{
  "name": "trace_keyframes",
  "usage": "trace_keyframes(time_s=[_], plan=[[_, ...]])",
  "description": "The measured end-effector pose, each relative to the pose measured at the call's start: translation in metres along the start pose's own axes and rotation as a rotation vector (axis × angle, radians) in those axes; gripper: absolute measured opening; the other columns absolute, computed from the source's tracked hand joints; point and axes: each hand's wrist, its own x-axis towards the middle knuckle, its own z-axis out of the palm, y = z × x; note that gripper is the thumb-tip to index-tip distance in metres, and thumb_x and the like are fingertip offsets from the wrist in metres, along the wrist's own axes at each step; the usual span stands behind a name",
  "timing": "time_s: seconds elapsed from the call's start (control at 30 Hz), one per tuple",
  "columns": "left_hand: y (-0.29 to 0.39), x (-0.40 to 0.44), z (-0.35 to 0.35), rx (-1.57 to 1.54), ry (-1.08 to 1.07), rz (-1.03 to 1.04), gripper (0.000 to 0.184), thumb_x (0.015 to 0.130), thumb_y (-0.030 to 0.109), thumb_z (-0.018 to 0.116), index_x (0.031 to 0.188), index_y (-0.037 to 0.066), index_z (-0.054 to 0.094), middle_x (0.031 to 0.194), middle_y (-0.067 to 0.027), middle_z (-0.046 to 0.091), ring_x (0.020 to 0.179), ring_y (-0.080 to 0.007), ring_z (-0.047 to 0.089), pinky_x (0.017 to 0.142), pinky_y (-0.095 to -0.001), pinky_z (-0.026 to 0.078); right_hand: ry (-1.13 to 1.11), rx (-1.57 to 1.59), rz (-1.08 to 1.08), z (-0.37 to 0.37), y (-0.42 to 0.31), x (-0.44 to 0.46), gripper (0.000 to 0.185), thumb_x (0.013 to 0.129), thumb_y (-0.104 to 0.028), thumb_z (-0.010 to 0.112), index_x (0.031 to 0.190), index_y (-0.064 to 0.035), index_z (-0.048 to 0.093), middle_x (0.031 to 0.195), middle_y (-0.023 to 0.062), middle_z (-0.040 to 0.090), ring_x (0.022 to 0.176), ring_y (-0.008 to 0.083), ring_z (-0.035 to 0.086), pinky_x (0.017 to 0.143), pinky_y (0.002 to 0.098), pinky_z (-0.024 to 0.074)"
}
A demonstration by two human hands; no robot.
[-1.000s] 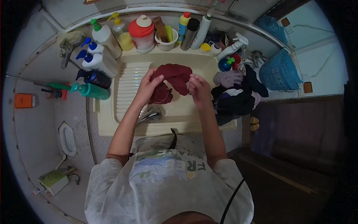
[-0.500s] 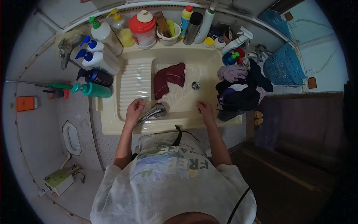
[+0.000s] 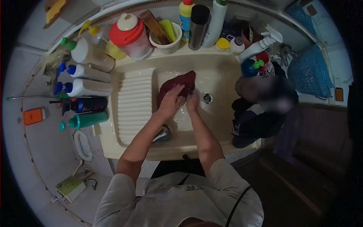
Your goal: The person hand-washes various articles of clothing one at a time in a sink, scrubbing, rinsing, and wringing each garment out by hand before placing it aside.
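Note:
A wet dark red cloth lies crumpled in the cream sink, beside the ribbed washboard part. My left hand rests on the cloth's near side with fingers stretched out. Just to its right, my right hand is at the cloth's lower right edge amid splashing water. Its fingers are blurred, so its grip cannot be made out. Below my left hand, the metal faucet is partly covered by my forearm. The drain sits to the right of my hands.
Several pump bottles line the left rim. Along the back stand a red-lidded container, a white tub with brushes, a dark cylinder and a spray bottle. Dark clothes are piled at right, near a blue basket.
Both hands have moved forward from the sink's near edge onto the cloth. The cloth has been bunched up, and water now splashes around the hands. The view has shifted closer.

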Motion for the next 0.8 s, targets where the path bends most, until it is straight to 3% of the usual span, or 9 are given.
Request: trace_keyframes(time_s=[0.13, 0.27, 0.33, 0.4, 0.47, 0.57, 0.67, 0.7, 0.8], plan=[[-0.063, 0.050, 0.053, 0.444, -0.261, -0.143, 0.040, 0.083, 0.016, 0.049, 0.123, 0.009, 0.047, 0.119, -0.0231, 0.051, 0.112, -0.0343, 0.049, 0.098, -0.0424, 0.037, -0.622, -0.505, -0.343, -0.046, -0.025, 0.021, 0.017, 0.074, -0.012, 0.060, 0.086, -0.0004, 0.060, 0.088, 0.0212, 0.059, 0.086, 0.0396, 0.056, 0.077, 0.0431, 0.0445], [-0.108, 0.063, 0.063, 0.243, -0.279, -0.668, 0.028, 0.085, 0.019, 0.048, 0.107, 0.003, 0.055, 0.096, -0.0205, 0.062, 0.093, -0.0376, 0.059, 0.081, -0.0432, 0.048, -0.103, -0.269, 0.074, -0.088, 0.002, 0.088, 0.019, 0.073, -0.007, 0.058, 0.091, -0.0029, 0.059, 0.087, 0.0185, 0.060, 0.083, 0.0364, 0.057, 0.076, 0.0421, 0.0450], [-0.114, 0.055, 0.071, -0.051, 0.019, -0.645, 0.030, 0.085, 0.023, 0.051, 0.105, 0.002, 0.055, 0.100, -0.0204, 0.061, 0.095, -0.0344, 0.059, 0.081, -0.0419, 0.047, 0.414, -0.629, -0.162, -0.070, -0.006, 0.094, 0.026, 0.074, -0.007, 0.057, 0.099, -0.0032, 0.056, 0.092, 0.0178, 0.059, 0.086, 0.0328, 0.057, 0.077, 0.0387, 0.0448], [-0.123, 0.050, 0.095, -0.493, 0.128, -0.521, 0.035, 0.086, 0.034, 0.051, 0.106, 0.006, 0.057, 0.103, -0.0167, 0.062, 0.096, -0.0287, 0.060, 0.082, -0.0406, 0.047, 0.056, -0.405, -0.212, -0.039, -0.031, 0.071, 0.030, 0.075, -0.007, 0.055, 0.105, -0.0037, 0.053, 0.095, 0.0175, 0.058, 0.088, 0.0304, 0.056, 0.079, 0.0347, 0.0442], [-0.067, 0.070, 0.065, -1.627, 0.145, -1.076, 0.044, 0.088, 0.047, 0.046, 0.108, 0.010, 0.057, 0.104, -0.0118, 0.061, 0.094, -0.0249, 0.059, 0.086, -0.0388, 0.045, -0.593, 0.396, -0.028, -0.008, -0.066, 0.045, 0.017, 0.076, -0.004, 0.055, 0.092, -0.0036, 0.056, 0.087, 0.0116, 0.057, 0.081, 0.0258, 0.056, 0.074, 0.0326, 0.0447], [-0.060, 0.053, 0.045, -1.964, 0.274, -1.006, 0.048, 0.088, 0.054, 0.041, 0.107, 0.013, 0.057, 0.094, -0.0097, 0.062, 0.084, -0.0218, 0.059, 0.078, -0.0362, 0.049, -0.674, 0.051, -0.326, -0.033, -0.168, -0.033, 0.014, 0.073, -0.016, 0.060, 0.082, -0.0065, 0.056, 0.083, 0.0122, 0.051, 0.086, 0.0293, 0.054, 0.073, 0.0372, 0.0456], [-0.149, 0.038, 0.104, -2.405, -0.328, -0.297, 0.047, 0.090, 0.048, 0.042, 0.115, 0.009, 0.051, 0.082, -0.0055, 0.059, 0.081, -0.0194, 0.058, 0.071, -0.0313, 0.050, -0.425, 0.000, -0.561, -0.013, -0.141, -0.019, 0.011, 0.071, -0.022, 0.063, 0.072, -0.0121, 0.059, 0.072, 0.0106, 0.052, 0.072, 0.0312, 0.056, 0.061, 0.0396, 0.0472], [-0.095, 0.017, 0.098, -1.932, 0.213, -0.342, 0.042, 0.091, 0.042, 0.045, 0.111, 0.007, 0.054, 0.088, -0.0048, 0.060, 0.083, -0.0190, 0.058, 0.070, -0.0306, 0.050, -0.330, -0.001, -0.650, -0.003, -0.116, 0.005, 0.010, 0.071, -0.024, 0.064, 0.069, -0.0139, 0.061, 0.068, 0.0103, 0.054, 0.066, 0.0319, 0.057, 0.056, 0.0406, 0.0471], [-0.060, 0.053, 0.055, -1.414, -0.178, -1.247, 0.047, 0.091, 0.046, 0.041, 0.115, 0.007, 0.053, 0.099, -0.0108, 0.060, 0.091, -0.0220, 0.056, 0.087, -0.0333, 0.044, -0.226, -0.406, -0.286, -0.018, -0.057, 0.091, 0.021, 0.079, -0.026, 0.056, 0.068, -0.0100, 0.063, 0.068, 0.0122, 0.060, 0.062, 0.0348, 0.057, 0.055, 0.0424, 0.0466]])
